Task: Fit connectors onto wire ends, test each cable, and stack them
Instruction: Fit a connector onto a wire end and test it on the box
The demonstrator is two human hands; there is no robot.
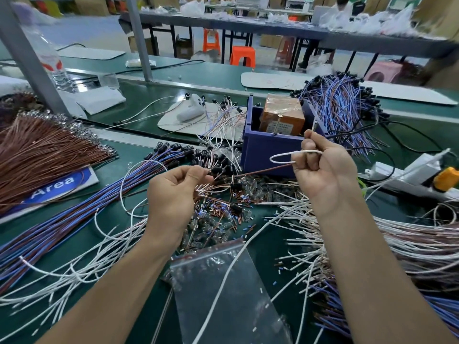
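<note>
A green workbench [149, 95] in a factory hall is strewn with cut wires [305, 224]. A brown wire [260, 170] is stretched between the hands, its long axis running nine to three o'clock. One end is pinched by the left hand [176, 192], nearest the black connectors [224, 165], and the other is gripped with a looped white wire [283, 156] in the right hand [323, 170].
</note>
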